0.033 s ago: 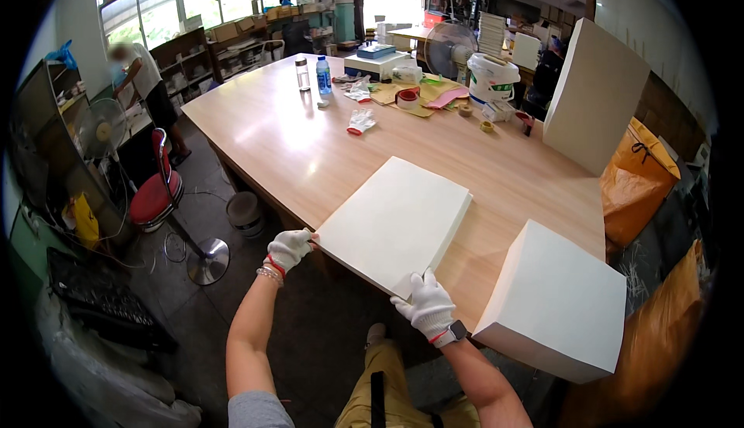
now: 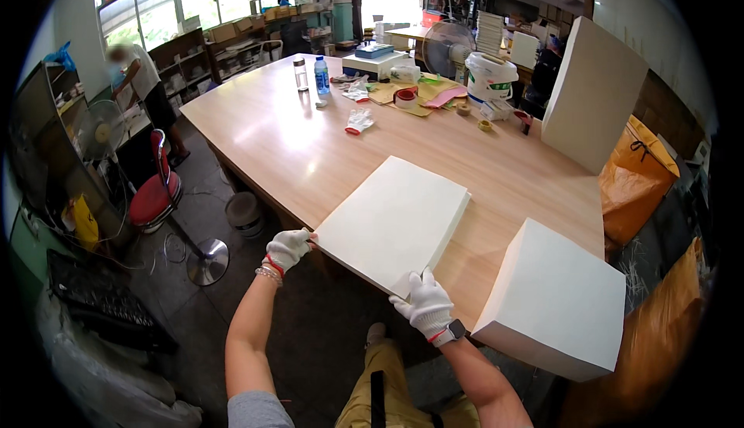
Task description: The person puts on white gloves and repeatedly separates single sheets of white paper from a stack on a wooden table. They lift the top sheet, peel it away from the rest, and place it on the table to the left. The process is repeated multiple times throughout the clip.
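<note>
White stack (image 2: 391, 223) on glossy workshop table (image 2: 260, 153)

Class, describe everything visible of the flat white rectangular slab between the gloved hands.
The flat white rectangular slab has a smooth, plain top and thin sides, resembling paper or board. It lies flat on the pale wood-look table, along the near side. The white-gloved left hand touches its left near corner; the white-gloved right hand, its right near corner.
</note>
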`<action>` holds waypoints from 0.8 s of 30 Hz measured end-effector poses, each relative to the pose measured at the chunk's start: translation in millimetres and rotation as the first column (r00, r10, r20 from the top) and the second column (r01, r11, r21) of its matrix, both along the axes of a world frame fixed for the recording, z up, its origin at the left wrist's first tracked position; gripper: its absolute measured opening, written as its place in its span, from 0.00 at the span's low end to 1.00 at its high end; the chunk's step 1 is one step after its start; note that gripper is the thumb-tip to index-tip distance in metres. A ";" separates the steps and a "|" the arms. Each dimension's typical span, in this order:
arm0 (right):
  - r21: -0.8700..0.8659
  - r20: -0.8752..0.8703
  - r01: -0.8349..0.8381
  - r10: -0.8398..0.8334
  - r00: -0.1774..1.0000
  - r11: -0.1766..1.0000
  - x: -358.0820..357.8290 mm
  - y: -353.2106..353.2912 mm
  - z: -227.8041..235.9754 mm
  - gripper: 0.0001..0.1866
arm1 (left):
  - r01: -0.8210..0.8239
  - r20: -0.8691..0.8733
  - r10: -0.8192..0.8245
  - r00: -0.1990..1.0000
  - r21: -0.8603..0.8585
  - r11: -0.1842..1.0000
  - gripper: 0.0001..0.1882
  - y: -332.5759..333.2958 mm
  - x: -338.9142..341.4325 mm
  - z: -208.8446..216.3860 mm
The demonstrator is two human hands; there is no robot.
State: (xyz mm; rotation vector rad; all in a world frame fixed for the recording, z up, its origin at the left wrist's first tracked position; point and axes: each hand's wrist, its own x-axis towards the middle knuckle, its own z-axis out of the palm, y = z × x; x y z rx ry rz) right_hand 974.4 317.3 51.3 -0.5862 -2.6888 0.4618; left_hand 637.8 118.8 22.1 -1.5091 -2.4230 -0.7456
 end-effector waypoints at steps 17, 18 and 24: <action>0.023 -0.662 0.738 -0.543 0.517 0.674 390.0 51.9 80.6 0.11 | 0.566 -0.166 -0.544 0.823 0.333 0.754 0.23 136.2 226.2 178.7; 0.057 -0.630 0.808 -0.607 0.485 0.586 405.7 58.3 73.7 0.12 | 0.653 -0.104 -0.654 0.750 0.273 0.706 0.23 154.6 254.4 187.9; -0.125 -0.338 0.817 -0.799 0.498 0.562 449.0 62.3 78.9 0.14 | 0.976 -0.044 -0.979 0.200 0.094 0.195 0.16 248.6 448.2 200.8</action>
